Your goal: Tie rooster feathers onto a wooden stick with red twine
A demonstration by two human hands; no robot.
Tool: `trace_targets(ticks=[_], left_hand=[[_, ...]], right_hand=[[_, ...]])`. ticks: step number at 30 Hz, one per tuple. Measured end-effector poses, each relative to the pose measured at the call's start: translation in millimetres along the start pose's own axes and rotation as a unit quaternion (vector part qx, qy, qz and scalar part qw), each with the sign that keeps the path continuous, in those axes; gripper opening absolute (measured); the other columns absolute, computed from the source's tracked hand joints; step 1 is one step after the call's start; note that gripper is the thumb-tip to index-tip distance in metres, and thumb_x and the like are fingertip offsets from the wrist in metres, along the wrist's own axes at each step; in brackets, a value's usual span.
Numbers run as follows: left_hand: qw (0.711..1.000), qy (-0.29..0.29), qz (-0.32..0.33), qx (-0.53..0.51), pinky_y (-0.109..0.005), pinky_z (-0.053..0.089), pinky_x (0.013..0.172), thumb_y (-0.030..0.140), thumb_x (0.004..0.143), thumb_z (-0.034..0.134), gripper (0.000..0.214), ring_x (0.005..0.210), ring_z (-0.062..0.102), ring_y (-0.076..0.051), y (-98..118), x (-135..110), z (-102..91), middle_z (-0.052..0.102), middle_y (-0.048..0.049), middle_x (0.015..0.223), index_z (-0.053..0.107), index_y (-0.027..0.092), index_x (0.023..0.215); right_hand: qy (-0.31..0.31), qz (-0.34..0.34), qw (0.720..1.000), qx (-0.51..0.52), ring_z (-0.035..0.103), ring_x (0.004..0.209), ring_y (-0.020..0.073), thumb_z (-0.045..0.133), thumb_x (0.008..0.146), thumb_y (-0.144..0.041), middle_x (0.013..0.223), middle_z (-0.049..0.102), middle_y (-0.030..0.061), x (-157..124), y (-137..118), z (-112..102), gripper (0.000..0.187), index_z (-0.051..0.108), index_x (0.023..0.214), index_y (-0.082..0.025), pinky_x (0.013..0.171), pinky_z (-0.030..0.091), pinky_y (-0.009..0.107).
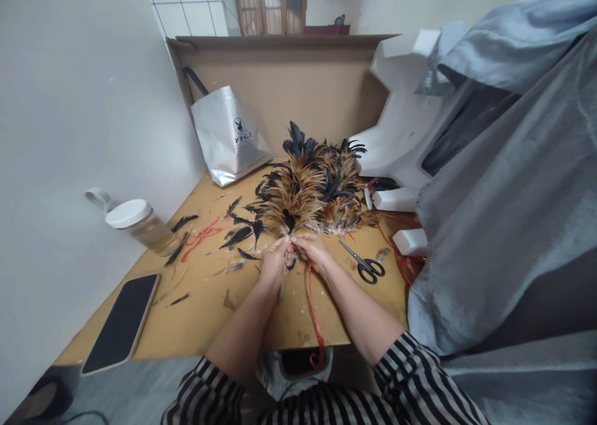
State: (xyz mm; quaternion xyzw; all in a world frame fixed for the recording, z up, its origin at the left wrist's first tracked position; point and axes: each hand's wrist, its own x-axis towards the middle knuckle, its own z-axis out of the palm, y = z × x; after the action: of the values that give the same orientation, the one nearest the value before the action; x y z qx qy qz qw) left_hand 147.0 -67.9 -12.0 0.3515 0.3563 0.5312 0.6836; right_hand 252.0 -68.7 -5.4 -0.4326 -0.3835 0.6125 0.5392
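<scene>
My left hand (276, 256) and my right hand (311, 251) meet over the near edge of a pile of brown and black feathers (291, 191). Both are closed, thumbs and fingers pinched together at the quill ends of a feather bundle (289, 221). A red plastic ribbon (313, 303) hangs from beneath my right hand over the table's front edge; its upper end is hidden by the fingers. Black-handled scissors (366, 263) lie to the right of my right hand, apart from it. Loose black feathers (240, 235) are scattered left of my left hand.
On the left are a lidded jar (144, 226) of pale liquid, a phone (124, 322) and red ribbon scraps (200, 238). A silver bag (228, 132) leans at the back against a brown panel (289, 95). Grey cloth (494, 213) and white foam (405, 114) crowd the right side.
</scene>
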Motion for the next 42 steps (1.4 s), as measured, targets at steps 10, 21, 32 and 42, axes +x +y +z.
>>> trace_targets(ticks=[10, 21, 32, 42], left_hand=[[0.998, 0.057, -0.015, -0.013, -0.016, 0.021, 0.034, 0.044, 0.059, 0.073, 0.038, 0.038, 0.032, -0.003, 3.2, 0.8, -2.8, 0.041, 0.0056, 0.050, 0.053, 0.012, 0.065], [0.997, 0.063, -0.009, -0.032, -0.016, 0.019, 0.034, 0.042, 0.059, 0.074, 0.037, 0.039, 0.032, -0.003, -0.8, 1.7, -1.5, 0.040, 0.0058, 0.050, 0.057, 0.011, 0.069], [0.998, 0.062, -0.017, -0.026, -0.016, 0.020, 0.034, 0.041, 0.061, 0.072, 0.035, 0.038, 0.032, -0.003, -3.2, 2.8, -2.6, 0.041, 0.0054, 0.049, 0.056, 0.011, 0.068], [0.997, 0.059, -0.016, -0.051, -0.015, 0.019, 0.033, 0.039, 0.062, 0.073, 0.034, 0.039, 0.031, -0.002, -6.9, 6.6, -6.0, 0.040, 0.0059, 0.052, 0.056, 0.011, 0.074]], right_hand=[[0.065, -0.039, 0.919, -0.388, 0.039, 0.043, 0.0079, 0.055, 0.069, -0.034, 0.048, 0.052, -0.0024, 9.1, -7.7, -47.0, 0.024, 0.062, 0.060, -0.013, 0.045, 0.029, 0.021], [0.232, -0.066, 0.713, -0.658, 0.059, 0.088, 0.0187, 0.049, 0.079, -0.031, 0.095, 0.067, 0.0070, 5.2, -22.8, -56.4, 0.023, 0.068, 0.088, -0.022, 0.073, 0.039, 0.025], [0.227, 0.002, 0.662, -0.714, 0.062, 0.088, 0.0248, 0.046, 0.079, -0.028, 0.089, 0.068, 0.0152, 15.6, -18.3, -56.5, 0.028, 0.070, 0.087, -0.017, 0.077, 0.041, 0.033], [0.208, -0.033, 0.683, -0.699, 0.061, 0.089, 0.0240, 0.050, 0.075, -0.031, 0.096, 0.067, 0.0108, 6.2, -24.1, -60.4, 0.026, 0.066, 0.092, -0.021, 0.071, 0.043, 0.030]])
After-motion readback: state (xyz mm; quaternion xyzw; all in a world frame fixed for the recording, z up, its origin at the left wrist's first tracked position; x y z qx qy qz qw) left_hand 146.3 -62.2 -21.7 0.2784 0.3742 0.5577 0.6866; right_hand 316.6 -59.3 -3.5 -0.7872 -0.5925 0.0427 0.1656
